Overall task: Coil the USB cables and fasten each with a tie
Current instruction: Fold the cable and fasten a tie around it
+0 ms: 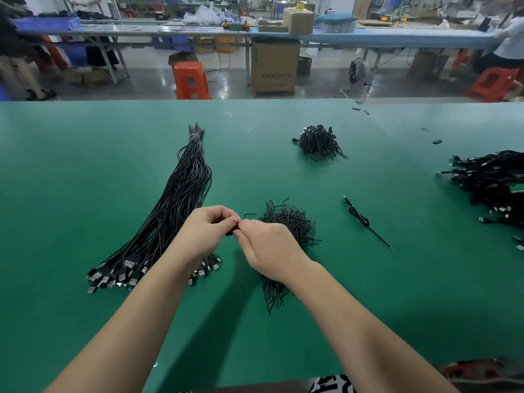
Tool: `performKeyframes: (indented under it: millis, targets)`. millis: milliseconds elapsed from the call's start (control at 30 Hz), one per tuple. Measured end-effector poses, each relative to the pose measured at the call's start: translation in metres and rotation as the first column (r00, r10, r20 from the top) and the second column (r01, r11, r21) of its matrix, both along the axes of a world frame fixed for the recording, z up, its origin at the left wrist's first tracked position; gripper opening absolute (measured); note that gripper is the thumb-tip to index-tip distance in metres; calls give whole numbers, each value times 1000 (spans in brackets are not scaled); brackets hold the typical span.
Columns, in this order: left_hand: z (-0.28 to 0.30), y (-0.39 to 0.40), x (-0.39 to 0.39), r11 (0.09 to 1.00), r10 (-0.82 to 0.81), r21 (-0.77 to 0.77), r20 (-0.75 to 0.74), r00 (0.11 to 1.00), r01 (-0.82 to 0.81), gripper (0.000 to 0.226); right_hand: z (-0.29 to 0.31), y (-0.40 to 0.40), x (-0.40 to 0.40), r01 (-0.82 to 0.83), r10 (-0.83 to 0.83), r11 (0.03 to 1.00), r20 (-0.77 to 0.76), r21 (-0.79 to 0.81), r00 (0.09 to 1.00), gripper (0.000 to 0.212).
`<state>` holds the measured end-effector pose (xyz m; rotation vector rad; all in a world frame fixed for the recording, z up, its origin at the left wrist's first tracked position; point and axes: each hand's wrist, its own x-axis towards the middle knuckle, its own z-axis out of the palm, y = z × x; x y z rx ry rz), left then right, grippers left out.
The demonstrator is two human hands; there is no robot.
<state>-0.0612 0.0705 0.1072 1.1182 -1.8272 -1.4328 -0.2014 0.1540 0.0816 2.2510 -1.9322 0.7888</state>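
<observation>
Above the green table (85, 171), my left hand (205, 228) and my right hand (269, 248) meet fingertip to fingertip. Between them sits a small black coiled cable (234, 230), mostly hidden; my left hand grips it. My right fingers pinch a thin black tie (236, 222) at the coil. A long bundle of straight black USB cables (175, 205) lies to the left, plugs toward me. A heap of black ties (289, 225) lies just right of and under my right hand.
A second heap of ties (319, 143) lies further back. One single cable (361, 217) lies to the right. A pile of black cables (493, 185) fills the right edge. Beyond the table's far edge stand orange stools (190, 80) and a cardboard box (275, 66).
</observation>
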Motion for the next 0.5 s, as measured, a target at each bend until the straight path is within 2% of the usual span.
performKeyframes:
  millis: [100, 233, 367, 500]
  targets:
    - [0, -2, 1, 994, 61, -99, 88, 994, -52, 4, -2, 0, 0, -6, 5, 1000, -50, -24, 999, 27]
    - [7, -3, 1, 941, 160, -332, 263, 951, -67, 23, -1, -1, 2, 5, -13, 997, -96, -79, 995, 25]
    - [17, -2, 2, 919, 182, -391, 331, 926, -41, 46, 3, -2, 3, 46, -62, 991, -121, -128, 991, 27]
    - [24, 0, 3, 903, 147, -428, 388, 910, 37, 32, 2, -3, 2, 94, -116, 987, -177, -128, 977, 22]
